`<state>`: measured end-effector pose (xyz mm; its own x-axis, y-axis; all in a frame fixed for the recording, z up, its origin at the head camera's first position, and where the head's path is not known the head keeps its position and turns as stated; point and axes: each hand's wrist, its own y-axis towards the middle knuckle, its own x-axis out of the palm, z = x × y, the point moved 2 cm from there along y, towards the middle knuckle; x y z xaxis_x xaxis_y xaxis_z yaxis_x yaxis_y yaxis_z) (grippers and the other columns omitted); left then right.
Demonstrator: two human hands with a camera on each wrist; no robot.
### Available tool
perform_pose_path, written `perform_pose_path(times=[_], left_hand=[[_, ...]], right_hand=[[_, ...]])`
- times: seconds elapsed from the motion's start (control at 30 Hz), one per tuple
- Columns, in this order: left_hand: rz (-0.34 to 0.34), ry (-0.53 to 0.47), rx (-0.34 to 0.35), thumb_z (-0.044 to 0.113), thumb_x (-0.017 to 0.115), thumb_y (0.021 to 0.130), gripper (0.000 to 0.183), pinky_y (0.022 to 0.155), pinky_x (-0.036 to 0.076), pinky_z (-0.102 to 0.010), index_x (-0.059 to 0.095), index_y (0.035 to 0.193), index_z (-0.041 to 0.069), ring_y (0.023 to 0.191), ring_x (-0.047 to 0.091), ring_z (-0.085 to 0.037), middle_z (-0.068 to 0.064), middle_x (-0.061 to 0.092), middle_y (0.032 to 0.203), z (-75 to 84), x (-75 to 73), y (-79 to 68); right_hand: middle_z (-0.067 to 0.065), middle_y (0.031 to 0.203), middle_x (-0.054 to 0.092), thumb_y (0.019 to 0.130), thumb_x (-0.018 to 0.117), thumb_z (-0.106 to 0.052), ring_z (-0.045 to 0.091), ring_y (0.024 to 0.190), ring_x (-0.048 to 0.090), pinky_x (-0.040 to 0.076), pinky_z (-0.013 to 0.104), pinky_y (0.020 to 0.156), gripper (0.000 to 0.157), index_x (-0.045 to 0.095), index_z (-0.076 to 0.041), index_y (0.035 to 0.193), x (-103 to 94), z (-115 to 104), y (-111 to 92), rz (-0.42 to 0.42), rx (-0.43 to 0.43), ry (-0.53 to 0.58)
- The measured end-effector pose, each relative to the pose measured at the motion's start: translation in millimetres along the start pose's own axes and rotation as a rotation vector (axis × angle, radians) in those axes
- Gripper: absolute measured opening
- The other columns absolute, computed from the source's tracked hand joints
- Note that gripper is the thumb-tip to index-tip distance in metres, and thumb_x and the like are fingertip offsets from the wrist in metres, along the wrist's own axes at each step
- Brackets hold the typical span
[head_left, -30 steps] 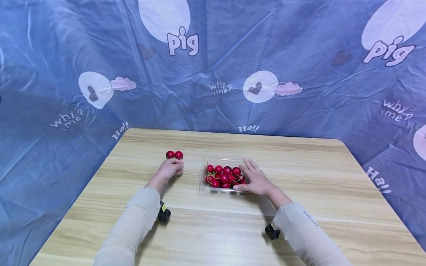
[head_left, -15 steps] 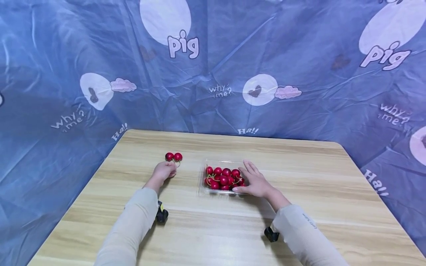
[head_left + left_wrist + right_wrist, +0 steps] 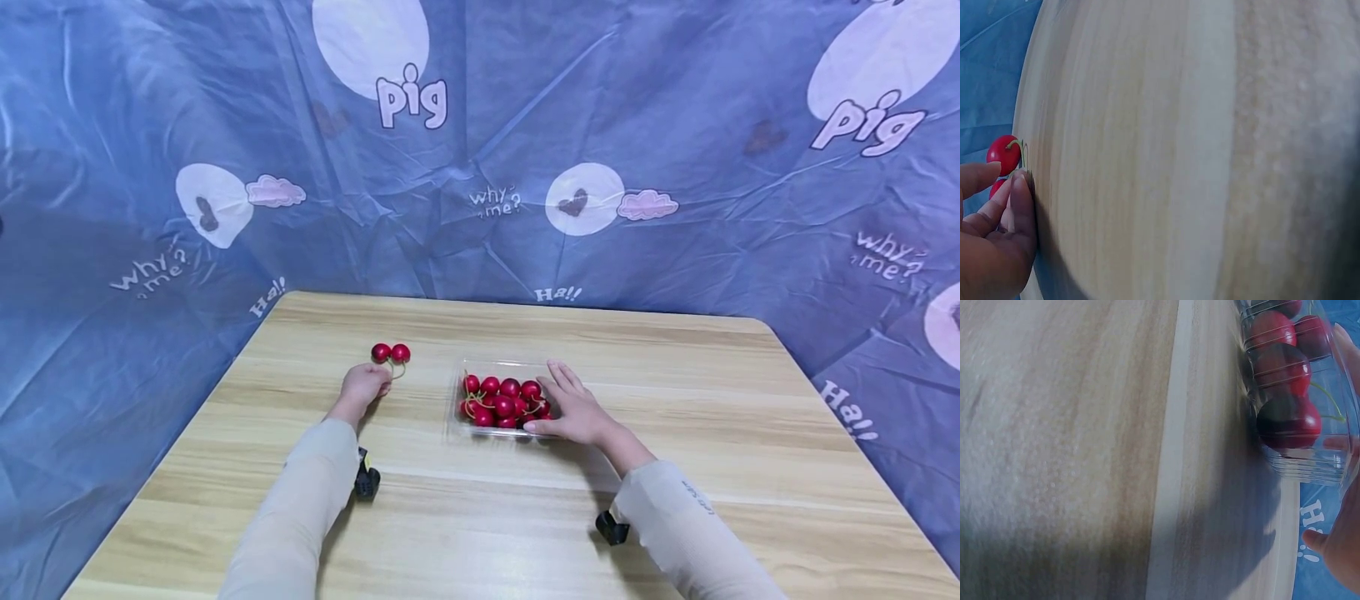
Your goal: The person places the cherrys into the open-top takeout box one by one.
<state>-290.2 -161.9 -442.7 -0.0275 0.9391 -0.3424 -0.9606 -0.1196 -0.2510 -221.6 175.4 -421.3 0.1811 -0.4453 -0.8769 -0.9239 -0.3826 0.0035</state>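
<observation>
Two red cherries [image 3: 391, 353] with joined green stems lie on the left part of the wooden table. My left hand [image 3: 365, 385] is just in front of them, thumb and a finger pinching the stems at the fingertips. The left wrist view shows one cherry [image 3: 1004, 155] beyond the hand and the other partly behind the fingers [image 3: 1021, 203]. A clear plastic box [image 3: 454, 408] full of red cherries stands at mid-table. Across its right end rests my right hand [image 3: 576, 410], fingers fairly straight and spread, thumb along the near rim. Dark red cherries [image 3: 1288, 422] show through the box wall.
The wooden table [image 3: 480, 517] ends at a rounded back edge. Behind it hangs a blue printed cloth [image 3: 480, 250]. Black wrist cameras sit under both sleeves, one at the left sleeve [image 3: 288, 508] and one at the right sleeve [image 3: 686, 525].
My left hand has drawn slightly left and toward me, uncovering the two cherries' stems. The right hand and the box have stayed in place; the head view has shifted slightly.
</observation>
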Motion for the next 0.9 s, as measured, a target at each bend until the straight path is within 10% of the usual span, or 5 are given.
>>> perform_pose_path(times=[0.3, 0.57, 0.9], left_hand=[[0.046, 0.288, 0.036, 0.012, 0.055, 0.078, 0.016, 0.053, 0.038, -0.023, 0.059, 0.069, 0.0, 0.058, 0.047, -0.014, -0.007, 0.058, 0.069, 4.9, 4.6, 1.6], [0.089, 0.469, 0.013, 0.015, 0.052, 0.079, 0.021, 0.077, 0.042, -0.037, 0.063, 0.083, -0.002, 0.082, 0.055, -0.028, -0.016, 0.062, 0.089, 13.0, 6.9, -0.3], [0.095, 0.339, -0.067, 0.014, 0.052, 0.078, 0.017, 0.058, 0.044, -0.026, 0.06, 0.074, 0.0, 0.058, 0.053, -0.017, -0.006, 0.059, 0.065, 10.5, 5.1, 3.0]], right_hand=[[0.016, 0.142, 0.007, 0.067, 0.057, -0.061, 0.032, 0.128, 0.001, 0.008, 0.054, 0.098, 0.092, 0.031, -0.002, 0.132, -1.6, -1.9, -0.7, -0.001, 0.004, 0.001], [0.016, 0.142, 0.007, 0.066, 0.056, -0.063, 0.033, 0.128, 0.001, 0.009, 0.055, 0.098, 0.094, 0.031, -0.001, 0.132, -0.7, -2.6, 0.9, -0.01, 0.011, -0.007], [0.017, 0.142, 0.007, 0.068, 0.056, -0.061, 0.032, 0.128, 0.0, 0.008, 0.054, 0.098, 0.092, 0.031, -0.001, 0.133, -2.8, -3.8, 1.4, -0.019, 0.01, -0.013]])
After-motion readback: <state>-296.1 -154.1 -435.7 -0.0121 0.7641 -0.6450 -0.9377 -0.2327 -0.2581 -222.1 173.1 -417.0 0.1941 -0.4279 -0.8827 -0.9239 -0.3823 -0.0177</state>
